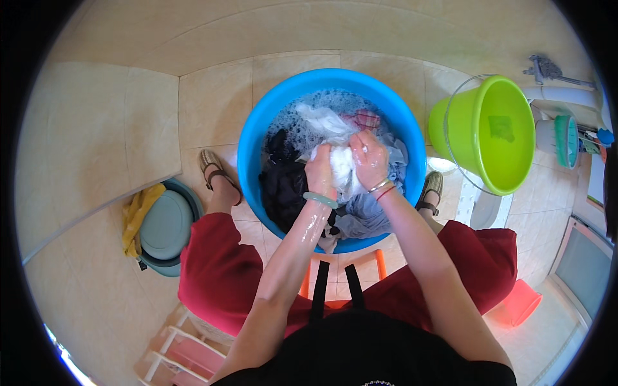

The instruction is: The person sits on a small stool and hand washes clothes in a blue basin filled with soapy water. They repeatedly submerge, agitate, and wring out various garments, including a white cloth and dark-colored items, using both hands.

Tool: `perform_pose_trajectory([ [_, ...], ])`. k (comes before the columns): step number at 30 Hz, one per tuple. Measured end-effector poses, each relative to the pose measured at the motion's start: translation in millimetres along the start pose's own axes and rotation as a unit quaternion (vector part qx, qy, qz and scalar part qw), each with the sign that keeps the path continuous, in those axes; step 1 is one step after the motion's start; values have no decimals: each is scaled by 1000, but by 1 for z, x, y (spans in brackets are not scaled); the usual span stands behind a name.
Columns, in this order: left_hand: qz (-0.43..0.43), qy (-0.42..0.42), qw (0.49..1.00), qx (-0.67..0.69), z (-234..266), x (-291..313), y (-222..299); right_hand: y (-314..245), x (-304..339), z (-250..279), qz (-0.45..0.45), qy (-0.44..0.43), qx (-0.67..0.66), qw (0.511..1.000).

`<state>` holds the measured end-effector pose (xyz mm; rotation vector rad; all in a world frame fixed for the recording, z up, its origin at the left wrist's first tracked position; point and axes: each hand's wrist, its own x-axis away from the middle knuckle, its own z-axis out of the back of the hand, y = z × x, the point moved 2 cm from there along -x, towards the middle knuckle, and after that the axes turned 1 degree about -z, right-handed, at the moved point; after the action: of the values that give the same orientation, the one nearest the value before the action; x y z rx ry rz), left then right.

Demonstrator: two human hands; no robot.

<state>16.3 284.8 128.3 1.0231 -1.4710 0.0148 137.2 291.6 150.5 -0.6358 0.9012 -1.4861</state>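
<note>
A round blue tub (249, 138) stands on the floor between my feet, holding soapy water and laundry. Over its middle, my left hand (320, 172) and my right hand (369, 158) are both closed on a wet white cloth (343, 168), which is bunched between them. More of the white fabric (322, 119) trails into the suds beyond my hands. Black clothing (282, 190) lies left of my left hand, and grey-blue clothing (364, 215) sits below my right hand. A red-checked piece (367, 119) shows at the back. My fingertips are partly hidden in the cloth.
A lime-green bucket (450, 128) with a wire handle stands right of the tub. At left, stacked grey-green basins (166, 222) have a yellow cloth (140, 212) over them. A pink bucket (518, 302), a white-and-pink rack (187, 354) and an orange stool (381, 264) are nearby.
</note>
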Motion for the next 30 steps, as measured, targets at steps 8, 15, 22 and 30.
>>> perform_pose_trajectory([
  [8,-259,-166,921,-238,18,-44,29,73,-47,11,-64,44,-81,994],
  [15,-491,21,493,-718,12,-85,59,56,-48,-39,121,-81,226,963],
  [22,-307,-120,536,-777,11,-147,12,131,-40,-103,49,-192,299,933],
  [30,-119,-152,502,-843,-20,-188,20,191,-48,-126,-23,-323,357,876],
])
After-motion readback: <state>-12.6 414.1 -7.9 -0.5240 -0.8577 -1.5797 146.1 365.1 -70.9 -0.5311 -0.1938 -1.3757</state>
